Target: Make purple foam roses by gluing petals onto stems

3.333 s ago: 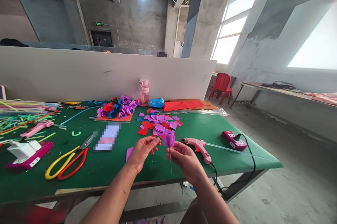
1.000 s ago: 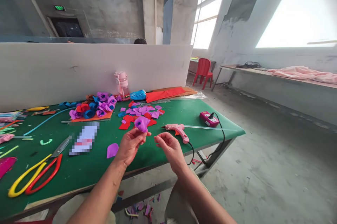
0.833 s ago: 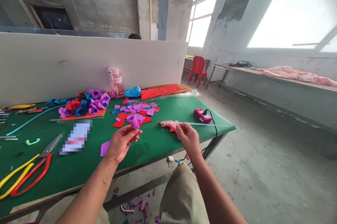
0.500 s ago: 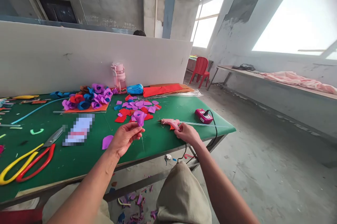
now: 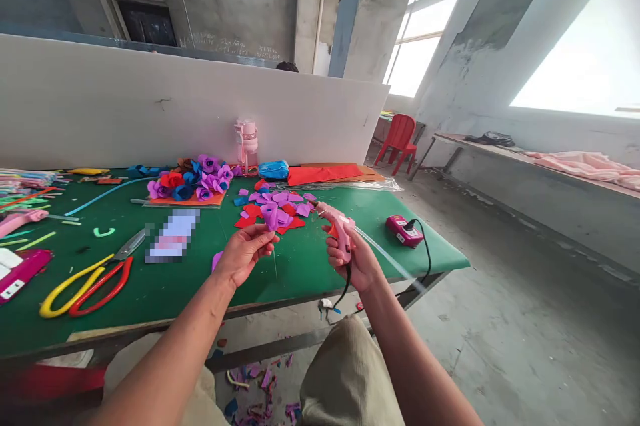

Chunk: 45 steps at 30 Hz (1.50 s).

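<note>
Between the thumb and fingers of my left hand [image 5: 249, 254] is a small purple paper flower [image 5: 271, 218], held upright by its base. My right hand [image 5: 356, 259] grips the handle of a pink glue gun [image 5: 340, 225], its nozzle pointing up and left toward the flower but apart from it. A clear glue stick [image 5: 385, 256] juts from the gun's back. Just behind my left hand lie loose purple, red and blue paper petals [image 5: 255, 211]. One purple petal [image 5: 217, 261] is partly hidden by my left wrist.
Large scissors [image 5: 100, 279] with yellow and red handles lie at left. Finished paper flowers [image 5: 193, 179] are heaped behind. A pink bottle [image 5: 247, 146] stands by the white partition [image 5: 190, 99]. A magenta power socket [image 5: 404, 231] with a black cord sits near the table's right end.
My right hand has lifted the glue gun off the table and tilted its nozzle up, closer to the flower. My left hand still holds the flower. The view has turned slightly left.
</note>
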Motion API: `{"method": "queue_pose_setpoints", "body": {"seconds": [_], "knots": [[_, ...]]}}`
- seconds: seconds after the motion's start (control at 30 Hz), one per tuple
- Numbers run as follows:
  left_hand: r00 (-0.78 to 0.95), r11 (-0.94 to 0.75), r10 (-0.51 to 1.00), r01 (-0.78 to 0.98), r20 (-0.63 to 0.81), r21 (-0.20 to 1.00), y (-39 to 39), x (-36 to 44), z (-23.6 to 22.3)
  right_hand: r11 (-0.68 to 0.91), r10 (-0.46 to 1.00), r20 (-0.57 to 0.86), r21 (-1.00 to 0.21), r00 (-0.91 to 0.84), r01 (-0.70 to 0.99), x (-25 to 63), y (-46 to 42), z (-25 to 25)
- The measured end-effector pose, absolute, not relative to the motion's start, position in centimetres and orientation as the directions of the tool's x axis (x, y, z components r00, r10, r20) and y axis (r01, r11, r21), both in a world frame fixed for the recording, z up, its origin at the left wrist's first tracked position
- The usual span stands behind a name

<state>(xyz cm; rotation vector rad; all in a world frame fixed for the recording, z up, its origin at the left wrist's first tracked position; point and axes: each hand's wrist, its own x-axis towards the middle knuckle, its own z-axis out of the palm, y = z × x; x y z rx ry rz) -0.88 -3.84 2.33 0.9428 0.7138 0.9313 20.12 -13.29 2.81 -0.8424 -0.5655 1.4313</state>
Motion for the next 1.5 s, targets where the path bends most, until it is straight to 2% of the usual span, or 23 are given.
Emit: {"method": "queue_pose_setpoints", "body": {"seconds": [0.07, 0.13, 0.33, 0.57, 0.73, 0.97, 1.5], "knots": [[0.417, 0.28, 0.901, -0.343, -0.121, 0.897, -3.9, -0.9, 2.3, -0.047, 0.991, -0.112, -0.786, 0.067, -0.616, 19.2, -13.5, 3.5], [0.397, 0.278, 0.909, -0.346, -0.128, 0.896, -3.9, -0.9, 2.2, 0.014, 0.992, -0.057, -0.839, 0.115, -0.543, 18.4, -14.1, 4.2], [0.343, 0.23, 0.933, -0.343, -0.106, 0.911, -4.3, -0.8, 2.4, 0.118, 0.978, 0.092, -0.985, 0.189, -0.127, 16.9, -15.8, 6.0], [0.325, 0.194, 0.942, -0.319, -0.086, 0.928, -4.5, -0.6, 2.4, 0.147, 0.964, 0.182, -0.972, 0.191, 0.185, 15.9, -16.3, 5.9], [0.297, 0.181, 0.951, -0.305, -0.088, 0.935, -4.6, -0.6, 2.4, 0.16, 0.957, 0.23, -0.926, 0.177, 0.341, 15.9, -16.6, 5.6], [0.289, 0.162, 0.955, -0.315, -0.068, 0.935, -4.7, -0.5, 2.5, 0.163, 0.946, 0.266, -0.885, 0.186, 0.436, 15.9, -16.2, 4.7], [0.314, 0.176, 0.946, -0.309, -0.075, 0.935, -4.5, -0.5, 2.1, 0.138, 0.937, 0.269, -0.869, 0.221, 0.475, 15.2, -15.5, 4.1]]}}
